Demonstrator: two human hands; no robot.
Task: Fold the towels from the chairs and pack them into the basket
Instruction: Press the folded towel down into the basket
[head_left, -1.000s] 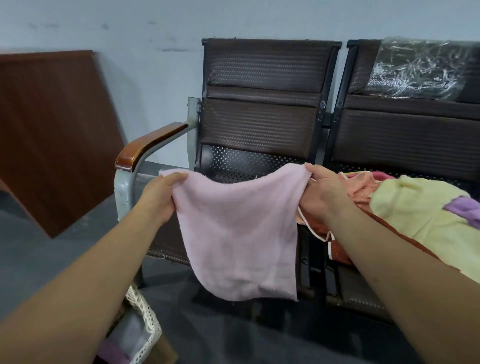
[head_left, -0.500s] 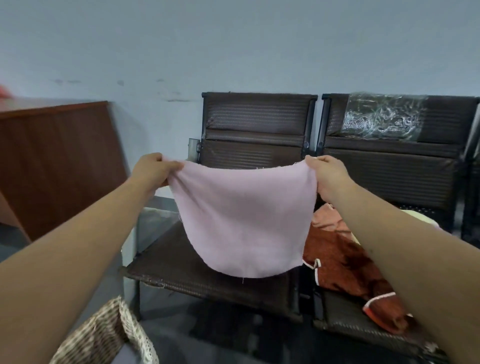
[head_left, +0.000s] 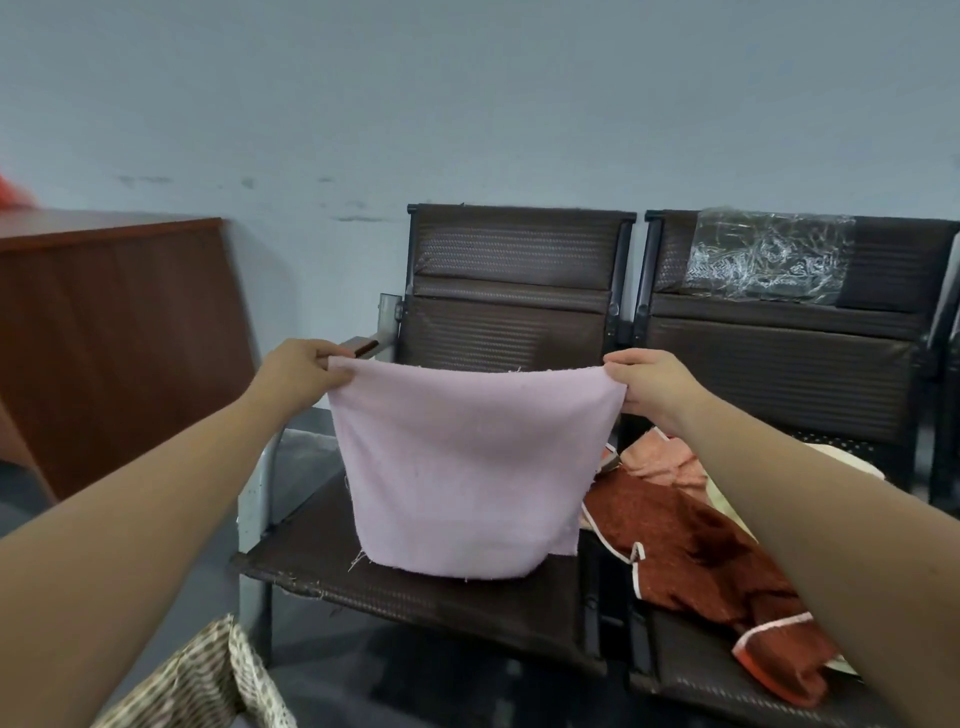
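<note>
Towel (head_left: 467, 467), pink, hangs spread over the left chair seat (head_left: 415, 587), its top corners pinched by the left hand (head_left: 301, 371) and right hand (head_left: 649, 387) so it drapes flat for folding, basket (head_left: 208, 680) nearby.

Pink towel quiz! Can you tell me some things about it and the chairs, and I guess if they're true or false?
1. The left hand and right hand each grip a top corner of the pink towel. True.
2. The pink towel lies in the basket. False: it hangs between the hands, in front of the left chair.
3. A rust-red towel lies on the right chair. True.
4. Plastic wrap covers the left chair's backrest. False: it is on the right chair's.
</note>
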